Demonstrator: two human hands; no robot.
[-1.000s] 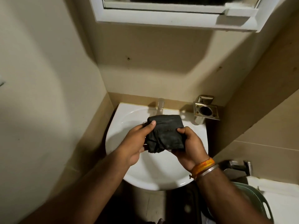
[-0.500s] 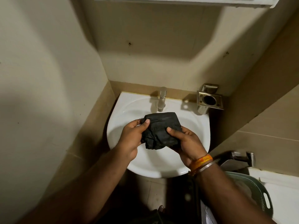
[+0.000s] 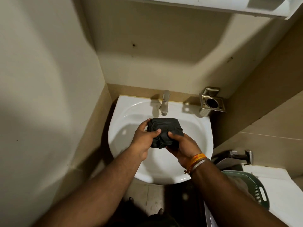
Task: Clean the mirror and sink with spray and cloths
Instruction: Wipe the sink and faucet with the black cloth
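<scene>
A dark grey folded cloth [image 3: 165, 130] is held over the white sink [image 3: 121, 122] in the corner. My left hand [image 3: 144, 136] grips its left side, thumb on top. My right hand [image 3: 182, 145] holds it from the right and below, thumb pressed on the cloth. A chrome tap [image 3: 165, 103] stands at the sink's back edge, just beyond the cloth. Only the white lower frame of the mirror [image 3: 213, 7] shows at the top. No spray bottle is in view.
A metal holder [image 3: 212, 102] is fixed to the wall right of the tap. A green basket [image 3: 252, 185] sits at lower right beside a white ledge [image 3: 278, 194], with a wall tap [image 3: 241, 155] above it. Walls close in on the left and right.
The view has tilted down, so the mirror has slid almost out of sight. Both hands have shifted their hold on the cloth, bunching it more, and my left thumb now lies nearer the middle.
</scene>
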